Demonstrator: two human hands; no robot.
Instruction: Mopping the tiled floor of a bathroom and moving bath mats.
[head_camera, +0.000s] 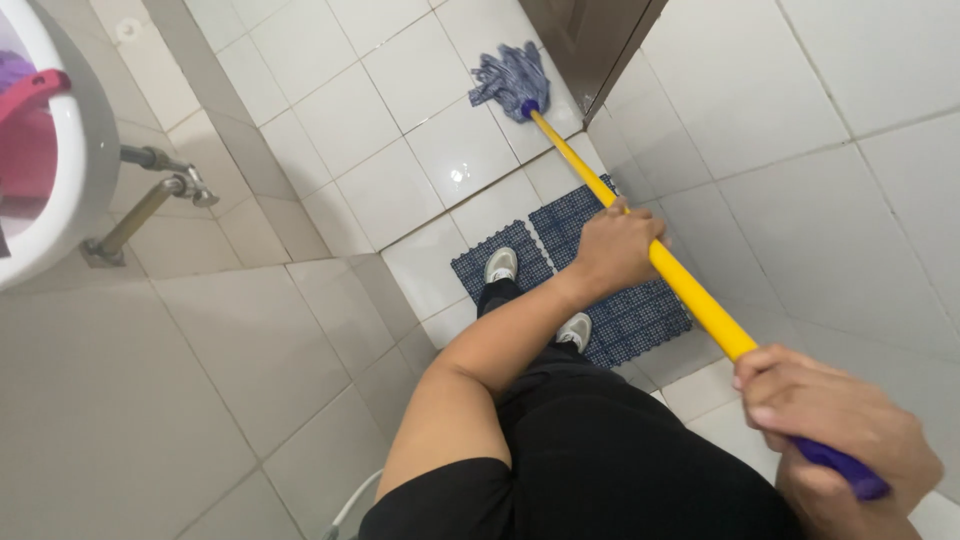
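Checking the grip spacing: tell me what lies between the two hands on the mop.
In the head view, only a bare stretch of the yellow mop handle runs between the left hand and the right hand; nothing else grips it.

A white ceramic basin (75, 150) juts from the tiled wall at upper left, a red plastic item (30, 120) resting inside it. Beneath it, a metal drain pipe (135, 215) and a chrome angle valve (180, 175) meet the wall. Dark blue perforated plastic floor mats (620, 320) lie on the glossy white tiled floor (400, 130), near a dark brown door (590, 35).
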